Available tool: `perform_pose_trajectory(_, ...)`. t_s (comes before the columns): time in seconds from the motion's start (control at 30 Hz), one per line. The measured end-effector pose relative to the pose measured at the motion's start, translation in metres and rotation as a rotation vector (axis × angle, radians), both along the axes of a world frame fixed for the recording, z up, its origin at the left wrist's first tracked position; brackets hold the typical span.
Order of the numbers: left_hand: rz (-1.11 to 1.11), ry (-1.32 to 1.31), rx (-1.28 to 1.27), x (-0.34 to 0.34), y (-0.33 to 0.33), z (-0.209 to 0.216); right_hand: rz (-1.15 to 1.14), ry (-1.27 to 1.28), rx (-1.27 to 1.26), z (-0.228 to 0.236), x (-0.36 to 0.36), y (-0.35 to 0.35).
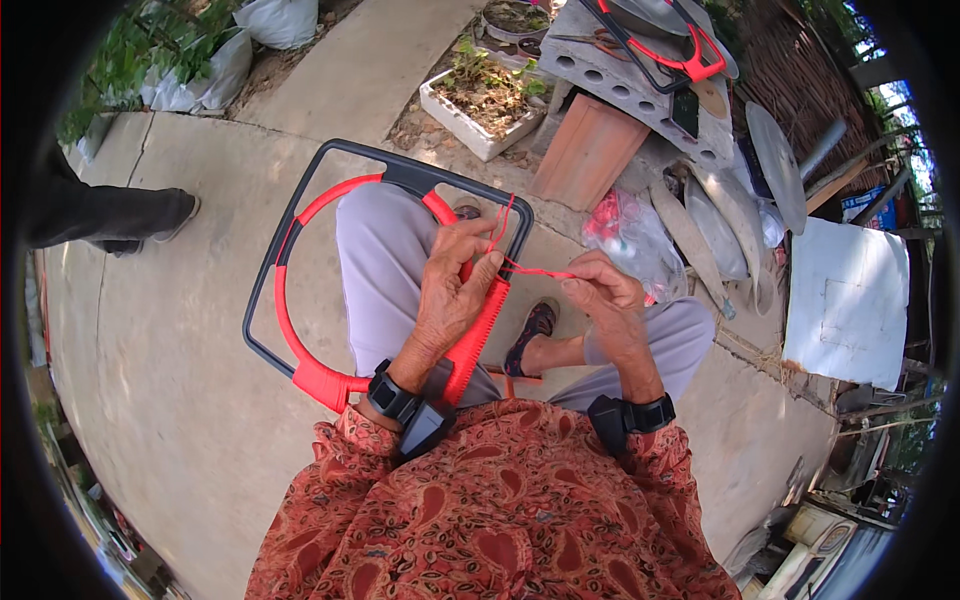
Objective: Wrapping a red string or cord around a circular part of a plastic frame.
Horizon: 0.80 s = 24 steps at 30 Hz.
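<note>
A black rounded rectangular frame [440, 173] with a ring inside it rests over my left knee. Red cord is wound tightly along much of the ring [285, 315] and along the frame's right side [475, 340]. My left hand [455, 275] lies at the upper end of that wrapped side, thumb and fingers pinching a strand; a thin loop rises from there toward the frame's upper right corner. To the right, apart from the frame, my right hand [610, 295] pinches the red cord [545, 272], which stretches between both hands. Parts of the frame are hidden behind my left hand and wrist.
A similar red-and-black frame [705, 65] lies on a concrete block [640, 75] at the far right. Nearby are a terracotta tile [590, 153], a white planter box [485, 140], a clear plastic bag [635, 245] and a white board [848, 300]. Another person's leg [110, 212] shows at left.
</note>
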State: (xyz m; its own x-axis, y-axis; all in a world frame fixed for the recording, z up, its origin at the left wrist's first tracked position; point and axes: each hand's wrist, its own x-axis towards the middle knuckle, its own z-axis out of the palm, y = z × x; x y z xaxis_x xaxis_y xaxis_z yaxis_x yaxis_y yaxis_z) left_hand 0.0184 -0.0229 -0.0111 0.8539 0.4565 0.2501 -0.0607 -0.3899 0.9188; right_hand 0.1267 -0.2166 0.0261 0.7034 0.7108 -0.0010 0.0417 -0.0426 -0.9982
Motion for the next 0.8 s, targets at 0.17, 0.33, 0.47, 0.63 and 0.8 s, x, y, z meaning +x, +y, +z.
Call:
perform_pose_trajectory(0.17,-0.006,-0.002,-0.129,-0.006,-0.002,0.01,-0.301,0.313,0.49,0.042,-0.021,-0.075)
perform_pose_trajectory(0.33,-0.125,0.017,0.052,-0.014,0.0,0.02,-0.323,0.449,0.163,0.027,-0.059,-0.121)
perform_pose_trajectory(0.47,-0.303,0.189,0.129,-0.018,0.0,0.03,-0.323,0.701,0.26,-0.004,-0.084,-0.101)
perform_pose_trajectory(0.63,-0.388,0.345,0.169,-0.018,0.0,0.026,-0.005,0.711,-0.061,-0.02,-0.082,-0.081)
perform_pose_trajectory(0.8,-0.271,0.326,0.037,-0.023,-0.002,0.032,-0.176,0.494,0.062,-0.016,-0.009,-0.025)
